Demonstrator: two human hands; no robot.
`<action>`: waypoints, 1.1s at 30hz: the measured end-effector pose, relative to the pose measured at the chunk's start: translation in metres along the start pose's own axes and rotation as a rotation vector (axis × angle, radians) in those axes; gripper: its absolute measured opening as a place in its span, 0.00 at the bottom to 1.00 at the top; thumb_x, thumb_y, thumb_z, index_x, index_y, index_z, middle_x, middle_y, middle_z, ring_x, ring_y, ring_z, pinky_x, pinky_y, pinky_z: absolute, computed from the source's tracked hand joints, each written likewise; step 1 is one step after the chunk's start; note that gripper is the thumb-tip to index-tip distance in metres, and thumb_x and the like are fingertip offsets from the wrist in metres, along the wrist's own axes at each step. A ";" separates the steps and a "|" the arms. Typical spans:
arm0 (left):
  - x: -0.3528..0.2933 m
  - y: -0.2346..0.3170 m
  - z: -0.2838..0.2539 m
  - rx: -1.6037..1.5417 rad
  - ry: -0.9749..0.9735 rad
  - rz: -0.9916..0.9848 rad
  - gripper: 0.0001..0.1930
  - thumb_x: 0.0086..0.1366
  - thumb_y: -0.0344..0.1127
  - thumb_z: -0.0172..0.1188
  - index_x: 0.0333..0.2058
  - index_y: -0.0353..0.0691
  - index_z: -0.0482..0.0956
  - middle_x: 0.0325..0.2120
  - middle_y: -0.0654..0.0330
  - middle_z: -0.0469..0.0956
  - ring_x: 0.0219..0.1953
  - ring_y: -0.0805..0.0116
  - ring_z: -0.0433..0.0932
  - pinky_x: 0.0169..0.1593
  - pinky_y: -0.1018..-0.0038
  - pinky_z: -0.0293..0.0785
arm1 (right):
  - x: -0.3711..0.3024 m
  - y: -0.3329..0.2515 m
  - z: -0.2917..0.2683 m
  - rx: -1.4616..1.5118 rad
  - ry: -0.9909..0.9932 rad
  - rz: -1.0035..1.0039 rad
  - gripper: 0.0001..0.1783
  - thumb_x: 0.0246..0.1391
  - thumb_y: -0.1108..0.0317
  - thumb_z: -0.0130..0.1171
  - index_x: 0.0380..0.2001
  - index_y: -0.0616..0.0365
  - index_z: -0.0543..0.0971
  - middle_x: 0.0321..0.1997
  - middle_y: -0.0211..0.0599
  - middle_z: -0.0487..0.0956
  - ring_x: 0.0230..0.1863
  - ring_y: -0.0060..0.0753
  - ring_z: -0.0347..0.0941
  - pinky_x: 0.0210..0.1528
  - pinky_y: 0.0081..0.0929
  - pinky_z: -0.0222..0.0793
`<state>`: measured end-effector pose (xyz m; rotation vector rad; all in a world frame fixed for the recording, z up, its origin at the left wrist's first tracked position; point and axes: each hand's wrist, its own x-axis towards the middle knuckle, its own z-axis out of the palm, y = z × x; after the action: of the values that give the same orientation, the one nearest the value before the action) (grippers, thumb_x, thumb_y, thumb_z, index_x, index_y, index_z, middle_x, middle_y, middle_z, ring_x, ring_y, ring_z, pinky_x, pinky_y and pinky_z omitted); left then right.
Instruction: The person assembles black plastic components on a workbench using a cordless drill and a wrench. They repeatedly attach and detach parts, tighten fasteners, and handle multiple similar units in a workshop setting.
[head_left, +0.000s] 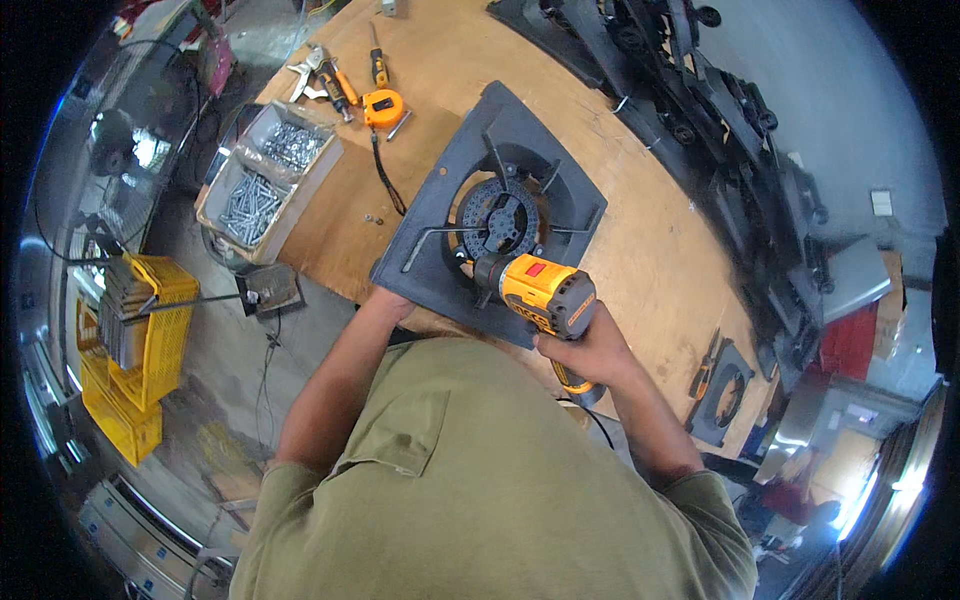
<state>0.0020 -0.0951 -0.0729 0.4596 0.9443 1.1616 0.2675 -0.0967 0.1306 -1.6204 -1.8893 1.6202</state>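
A dark grey cast-metal gas stove [452,172] with pot-support arms and a round perforated burner [512,222] lies in front of me, its near edge by the table's edge. My left hand [392,304] is at the stove's near left corner, gripping it from below; its fingers are mostly hidden under the frame. My right hand [598,350] is closed around the handle of a yellow and black power drill [540,290]. The drill's chuck points left, over the stove's opening next to the burner. Its tip is hard to make out.
Left on the wooden table [650,240] are a bin of bolts and screws [252,205], an orange tape measure [382,107], a screwdriver [378,68] and pliers [312,76]. Stacked dark stove frames [690,150] line the far right; another stove plate [722,395] lies near right. Yellow crates [150,350] stand left.
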 end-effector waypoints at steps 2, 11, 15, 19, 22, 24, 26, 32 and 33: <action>0.002 -0.004 -0.001 -0.015 -0.007 0.007 0.17 0.62 0.36 0.62 0.49 0.39 0.76 0.41 0.61 0.78 0.44 0.66 0.75 0.47 0.66 0.73 | 0.005 0.002 0.000 -0.032 -0.016 0.015 0.26 0.42 0.62 0.70 0.45 0.65 0.79 0.40 0.44 0.83 0.44 0.35 0.81 0.46 0.32 0.75; 0.011 -0.017 0.012 0.113 -0.050 0.082 0.17 0.62 0.36 0.61 0.49 0.39 0.76 0.42 0.61 0.78 0.44 0.66 0.76 0.47 0.66 0.73 | -0.005 -0.015 -0.005 -0.116 -0.016 0.002 0.34 0.43 0.63 0.71 0.54 0.64 0.72 0.52 0.43 0.79 0.56 0.36 0.75 0.59 0.35 0.70; 0.017 -0.018 0.020 0.139 -0.051 0.075 0.17 0.62 0.36 0.61 0.49 0.39 0.76 0.42 0.61 0.78 0.44 0.66 0.76 0.48 0.66 0.74 | -0.006 -0.018 -0.007 -0.005 -0.008 0.000 0.34 0.37 0.69 0.71 0.52 0.63 0.74 0.50 0.41 0.79 0.53 0.33 0.76 0.53 0.36 0.73; 0.018 -0.023 0.017 0.154 -0.032 0.056 0.17 0.62 0.36 0.61 0.49 0.39 0.76 0.42 0.61 0.78 0.44 0.66 0.76 0.48 0.66 0.74 | 0.005 0.005 -0.006 -0.036 -0.012 0.001 0.32 0.36 0.71 0.71 0.50 0.63 0.74 0.46 0.40 0.80 0.48 0.34 0.78 0.49 0.34 0.74; 0.018 -0.026 0.015 0.173 -0.020 0.048 0.17 0.62 0.36 0.61 0.49 0.40 0.76 0.42 0.61 0.78 0.44 0.66 0.76 0.48 0.66 0.74 | 0.009 0.026 -0.003 -0.050 0.021 -0.123 0.31 0.36 0.70 0.71 0.48 0.63 0.75 0.43 0.41 0.81 0.45 0.36 0.79 0.47 0.34 0.75; 0.019 -0.026 0.017 0.184 -0.015 0.042 0.17 0.62 0.36 0.61 0.49 0.40 0.76 0.42 0.61 0.78 0.44 0.66 0.76 0.48 0.66 0.74 | 0.009 0.032 -0.002 -0.007 0.003 -0.131 0.30 0.36 0.69 0.72 0.47 0.63 0.76 0.42 0.41 0.82 0.44 0.37 0.80 0.48 0.34 0.75; 0.019 -0.025 0.021 0.195 -0.013 0.039 0.16 0.63 0.36 0.61 0.49 0.40 0.76 0.42 0.61 0.78 0.44 0.66 0.76 0.48 0.66 0.74 | 0.007 0.031 -0.002 0.015 -0.025 -0.130 0.30 0.37 0.67 0.72 0.47 0.63 0.77 0.43 0.41 0.82 0.45 0.38 0.80 0.49 0.34 0.75; 0.011 -0.019 0.027 0.220 -0.022 0.022 0.16 0.63 0.36 0.61 0.49 0.40 0.76 0.42 0.61 0.78 0.45 0.67 0.76 0.48 0.66 0.74 | -0.003 0.017 0.003 0.088 0.063 -0.189 0.32 0.40 0.63 0.70 0.51 0.63 0.75 0.46 0.45 0.81 0.51 0.40 0.78 0.53 0.35 0.72; 0.011 -0.018 0.024 0.219 -0.023 0.018 0.16 0.63 0.36 0.61 0.49 0.40 0.76 0.42 0.61 0.78 0.45 0.67 0.76 0.48 0.66 0.74 | -0.004 0.018 -0.003 0.014 0.022 -0.156 0.34 0.40 0.63 0.70 0.52 0.63 0.74 0.48 0.45 0.81 0.53 0.42 0.77 0.56 0.35 0.71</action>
<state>0.0326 -0.0884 -0.0775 0.6572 1.0541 1.0710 0.2821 -0.1015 0.1192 -1.4400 -1.9359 1.5425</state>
